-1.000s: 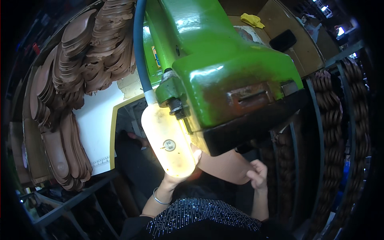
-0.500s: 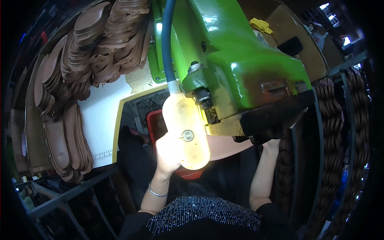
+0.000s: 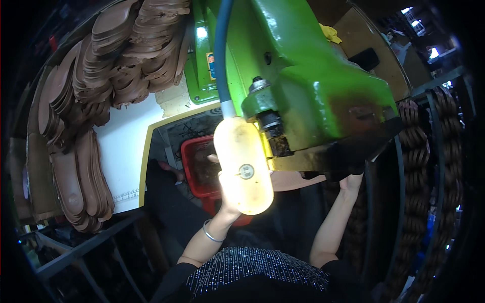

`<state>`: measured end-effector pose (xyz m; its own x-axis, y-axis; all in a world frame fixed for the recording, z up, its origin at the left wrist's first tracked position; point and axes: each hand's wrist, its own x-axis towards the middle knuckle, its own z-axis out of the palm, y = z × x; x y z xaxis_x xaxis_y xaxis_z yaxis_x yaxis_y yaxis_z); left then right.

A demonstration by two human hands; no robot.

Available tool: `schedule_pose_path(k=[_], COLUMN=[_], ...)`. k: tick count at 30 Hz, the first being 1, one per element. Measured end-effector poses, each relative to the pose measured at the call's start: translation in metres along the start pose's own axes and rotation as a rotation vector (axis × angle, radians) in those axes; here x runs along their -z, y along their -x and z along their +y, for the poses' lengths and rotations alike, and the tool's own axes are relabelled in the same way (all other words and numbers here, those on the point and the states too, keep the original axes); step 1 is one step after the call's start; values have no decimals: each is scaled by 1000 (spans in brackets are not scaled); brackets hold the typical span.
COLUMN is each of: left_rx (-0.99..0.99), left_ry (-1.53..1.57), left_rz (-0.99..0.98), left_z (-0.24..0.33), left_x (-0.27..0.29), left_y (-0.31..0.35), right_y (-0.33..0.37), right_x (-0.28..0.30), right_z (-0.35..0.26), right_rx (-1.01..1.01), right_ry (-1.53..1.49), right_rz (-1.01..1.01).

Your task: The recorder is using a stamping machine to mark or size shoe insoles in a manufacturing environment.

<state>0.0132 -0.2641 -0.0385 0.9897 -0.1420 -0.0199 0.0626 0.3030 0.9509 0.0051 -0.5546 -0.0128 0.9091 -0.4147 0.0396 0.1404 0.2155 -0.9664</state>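
My left hand (image 3: 229,196) is partly behind a glowing, long, rounded lamp (image 3: 244,189) on a blue-grey flexible arm. The lamp hides most of its fingers; one fingertip shows left of the lamp. My right hand (image 3: 352,181) reaches under the front of a green machine head (image 3: 328,96), which covers its fingers. Between the hands, under the machine, shows a strip of a pinkish-brown sole-like piece (image 3: 298,181). Its left end goes behind the lamp. I cannot see either hand's grip on it.
Stacks of brown soles (image 3: 108,55) lie at the left on a white table (image 3: 118,151) with a yellow edge. A red basket (image 3: 187,169) sits below the table cut-out. Racks of dark, stacked pieces (image 3: 417,151) stand at the right. A yellow cloth (image 3: 331,33) lies behind the machine.
My left hand has moved right, further behind the lamp, baring more of the red basket. Less of the brown piece shows below the machine. The whole view has shifted slightly.
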Motion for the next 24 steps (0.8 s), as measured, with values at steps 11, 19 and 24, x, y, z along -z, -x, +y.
schedule_pose_path(k=[11, 19, 24], left_rx=[-150, -65, 8], left_ry=[-180, -188, -575], left_rz=[214, 195, 178], left_z=[38, 52, 60], left_x=[43, 118, 115], left_y=[18, 30, 32], right_y=[-18, 38, 38], right_x=[-59, -88, -92], right_z=[33, 66, 45], right_rx=[-55, 67, 200], right_ry=[-95, -120, 263], right_rz=[-127, -224, -385])
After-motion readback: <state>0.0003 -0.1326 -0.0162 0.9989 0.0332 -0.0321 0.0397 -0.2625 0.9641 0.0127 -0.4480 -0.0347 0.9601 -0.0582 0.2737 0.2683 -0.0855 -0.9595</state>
